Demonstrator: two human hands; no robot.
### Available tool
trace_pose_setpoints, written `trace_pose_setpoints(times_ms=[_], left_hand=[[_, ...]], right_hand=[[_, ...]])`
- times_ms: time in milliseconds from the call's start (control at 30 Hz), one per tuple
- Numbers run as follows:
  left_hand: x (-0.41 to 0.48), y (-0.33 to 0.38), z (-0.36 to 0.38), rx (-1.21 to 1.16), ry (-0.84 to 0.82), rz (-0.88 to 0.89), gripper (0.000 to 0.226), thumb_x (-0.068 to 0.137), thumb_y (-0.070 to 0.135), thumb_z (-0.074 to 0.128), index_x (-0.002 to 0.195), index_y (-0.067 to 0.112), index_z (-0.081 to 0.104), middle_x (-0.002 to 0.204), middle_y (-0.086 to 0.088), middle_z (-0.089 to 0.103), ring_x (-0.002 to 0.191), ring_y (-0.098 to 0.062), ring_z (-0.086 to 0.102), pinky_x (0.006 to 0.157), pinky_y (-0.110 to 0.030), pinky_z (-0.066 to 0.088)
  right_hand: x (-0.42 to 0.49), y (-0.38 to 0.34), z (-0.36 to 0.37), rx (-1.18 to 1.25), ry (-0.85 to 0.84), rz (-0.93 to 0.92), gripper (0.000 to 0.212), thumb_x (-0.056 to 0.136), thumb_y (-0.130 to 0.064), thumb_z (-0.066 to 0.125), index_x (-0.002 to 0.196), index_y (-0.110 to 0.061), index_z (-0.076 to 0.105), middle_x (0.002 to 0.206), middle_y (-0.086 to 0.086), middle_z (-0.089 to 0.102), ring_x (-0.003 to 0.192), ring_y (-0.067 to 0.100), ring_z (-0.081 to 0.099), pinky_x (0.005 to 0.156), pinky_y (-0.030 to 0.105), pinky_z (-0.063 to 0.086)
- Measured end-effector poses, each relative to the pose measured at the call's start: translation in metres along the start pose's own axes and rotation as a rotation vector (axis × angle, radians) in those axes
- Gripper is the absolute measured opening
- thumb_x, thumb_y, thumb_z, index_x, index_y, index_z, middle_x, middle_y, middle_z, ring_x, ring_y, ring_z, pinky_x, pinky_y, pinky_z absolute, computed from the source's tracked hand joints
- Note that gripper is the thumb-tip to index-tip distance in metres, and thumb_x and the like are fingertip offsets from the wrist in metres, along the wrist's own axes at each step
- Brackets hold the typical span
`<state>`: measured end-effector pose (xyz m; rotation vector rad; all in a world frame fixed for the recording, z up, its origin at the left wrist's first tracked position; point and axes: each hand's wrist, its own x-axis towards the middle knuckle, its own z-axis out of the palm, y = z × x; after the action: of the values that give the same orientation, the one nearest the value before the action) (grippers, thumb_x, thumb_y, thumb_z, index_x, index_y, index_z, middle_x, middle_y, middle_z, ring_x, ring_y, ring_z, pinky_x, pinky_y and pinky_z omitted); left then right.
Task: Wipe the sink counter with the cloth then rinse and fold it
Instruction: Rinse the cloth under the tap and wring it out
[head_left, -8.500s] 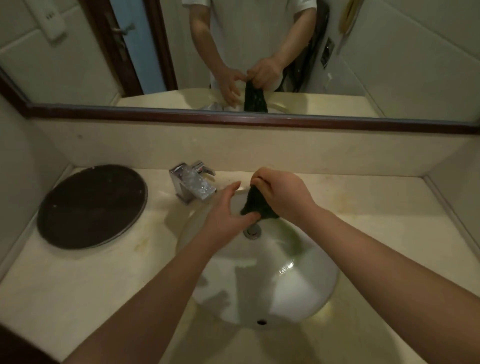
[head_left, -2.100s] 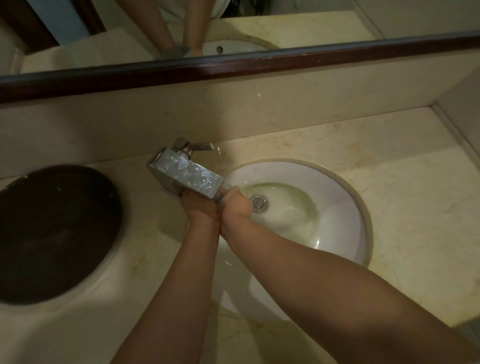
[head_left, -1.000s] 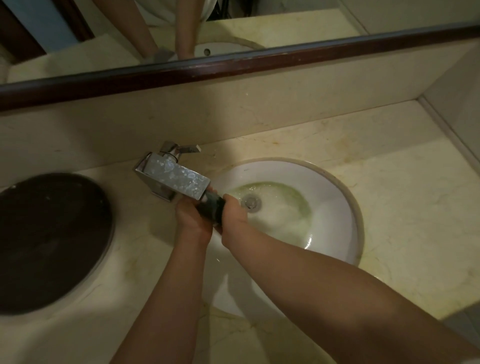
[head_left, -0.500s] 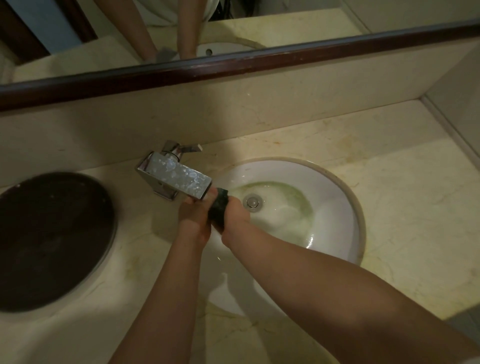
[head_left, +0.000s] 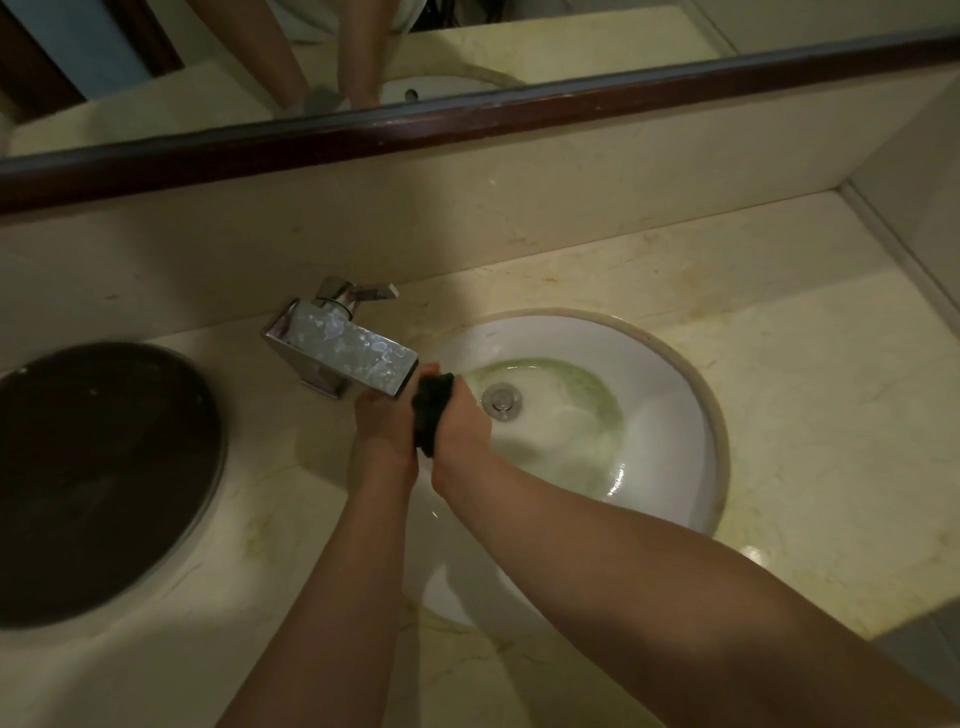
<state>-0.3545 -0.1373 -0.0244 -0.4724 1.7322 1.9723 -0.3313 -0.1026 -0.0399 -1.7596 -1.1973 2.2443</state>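
I am holding the dark cloth (head_left: 430, 410) bunched up between both hands, just under the outlet end of the faucet (head_left: 343, 353), at the left edge of the sink (head_left: 670, 374). My left hand (head_left: 382, 421) is clenching the cloth from the left side, and its fingers are pressing up close beneath the square metal spout. My right hand (head_left: 462, 421) is gripping the same wad from the right, so the fabric is showing only as a narrow dark strip squeezed between my two palms. Both forearms are reaching in from the near edge, the right one crossing over the near part of the basin.

Greenish, cloudy water is pooling in the bowl around the drain (head_left: 500, 399), which is sitting just to the right of my right hand. I cannot tell whether water is running from the spout. The faucet's lever is pointing to the right, towards the far wall.

The pale marble counter (head_left: 805, 415) is surrounding the basin on all sides. Well to the left, a round dark lid (head_left: 98, 478) is lying flat in the counter. Along the far side, the dark wooden frame of the mirror (head_left: 519, 119) is running across, and my arms are reflecting in the glass above it.
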Motion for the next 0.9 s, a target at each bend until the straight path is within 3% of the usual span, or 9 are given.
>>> trace_pose_setpoints(times_ms=[100,200,367,533,633,667,767,833,900], left_hand=[[0.003,-0.001,0.002,-0.024,0.035,0.092,0.023,0.080,0.009,0.072,0.060,0.017,0.064,0.054,0.011,0.067,0.054,-0.006,0.063,0.054,-0.023,0.049],[0.010,-0.001,0.003,0.052,0.051,0.150,0.035,0.083,-0.004,0.064,0.061,0.016,0.047,0.046,0.016,0.059,0.044,0.004,0.052,0.053,-0.022,0.042],[0.017,-0.002,-0.002,0.156,0.159,0.179,0.038,0.090,0.005,0.061,0.071,0.033,0.042,0.079,0.009,0.056,0.069,-0.005,0.053,0.063,-0.022,0.044],[0.022,-0.005,0.001,0.018,0.114,0.101,0.040,0.071,-0.002,0.065,0.056,0.030,0.047,0.061,0.011,0.051,0.058,-0.009,0.046,0.058,-0.033,0.041],[0.021,-0.005,0.004,-0.041,0.103,0.123,0.035,0.051,-0.003,0.066,0.051,0.026,0.046,0.047,0.015,0.051,0.047,-0.004,0.045,0.054,-0.032,0.038],[0.023,-0.007,0.005,-0.076,0.110,0.110,0.037,0.051,-0.004,0.066,0.052,0.026,0.045,0.048,0.014,0.051,0.048,-0.007,0.046,0.056,-0.033,0.039],[0.022,-0.007,0.006,-0.087,0.127,0.054,0.045,0.064,-0.007,0.068,0.055,0.032,0.048,0.059,0.012,0.052,0.055,-0.007,0.048,0.057,-0.028,0.046],[0.026,-0.011,0.007,-0.169,0.114,0.104,0.035,0.047,-0.008,0.062,0.039,0.023,0.047,0.045,0.013,0.048,0.046,-0.007,0.043,0.049,-0.023,0.037],[0.024,-0.007,0.011,-0.206,0.121,0.081,0.032,0.051,-0.009,0.060,0.041,0.018,0.048,0.041,0.011,0.047,0.042,-0.008,0.044,0.051,-0.027,0.035]], right_hand=[[-0.007,-0.009,0.002,0.057,0.046,0.006,0.030,0.077,-0.049,0.057,0.070,-0.022,0.068,0.079,0.001,0.070,0.082,0.021,0.067,0.082,0.038,0.056],[-0.005,-0.010,0.003,-0.057,0.069,-0.029,0.033,0.082,-0.046,0.051,0.078,-0.019,0.070,0.079,0.001,0.069,0.080,0.020,0.066,0.070,0.032,0.054],[0.002,-0.015,0.007,-0.475,0.035,-0.210,0.032,0.094,-0.029,0.045,0.111,-0.008,0.063,0.114,0.016,0.067,0.105,0.032,0.064,0.072,0.027,0.048],[0.008,-0.026,0.004,-0.880,0.065,-0.279,0.028,0.087,-0.027,0.057,0.107,-0.014,0.071,0.112,0.009,0.070,0.106,0.027,0.066,0.073,0.023,0.046],[0.008,-0.026,-0.002,-0.798,0.000,-0.242,0.032,0.095,-0.014,0.049,0.121,0.000,0.061,0.126,0.018,0.061,0.116,0.030,0.057,0.057,0.001,0.034],[0.009,-0.027,-0.003,-0.814,-0.001,-0.246,0.032,0.095,-0.013,0.049,0.122,0.000,0.060,0.126,0.018,0.061,0.116,0.030,0.057,0.057,0.001,0.033],[0.011,-0.030,-0.003,-1.009,0.079,-0.320,0.031,0.088,-0.026,0.057,0.112,-0.008,0.068,0.115,0.014,0.068,0.110,0.031,0.062,0.077,0.026,0.047],[0.009,-0.031,-0.002,-1.039,0.052,-0.325,0.030,0.089,-0.025,0.056,0.110,-0.007,0.068,0.115,0.015,0.067,0.110,0.033,0.062,0.081,0.031,0.048],[0.010,-0.029,-0.002,-1.029,0.066,-0.339,0.027,0.092,-0.020,0.051,0.111,-0.006,0.065,0.116,0.015,0.067,0.111,0.033,0.061,0.082,0.033,0.049]])
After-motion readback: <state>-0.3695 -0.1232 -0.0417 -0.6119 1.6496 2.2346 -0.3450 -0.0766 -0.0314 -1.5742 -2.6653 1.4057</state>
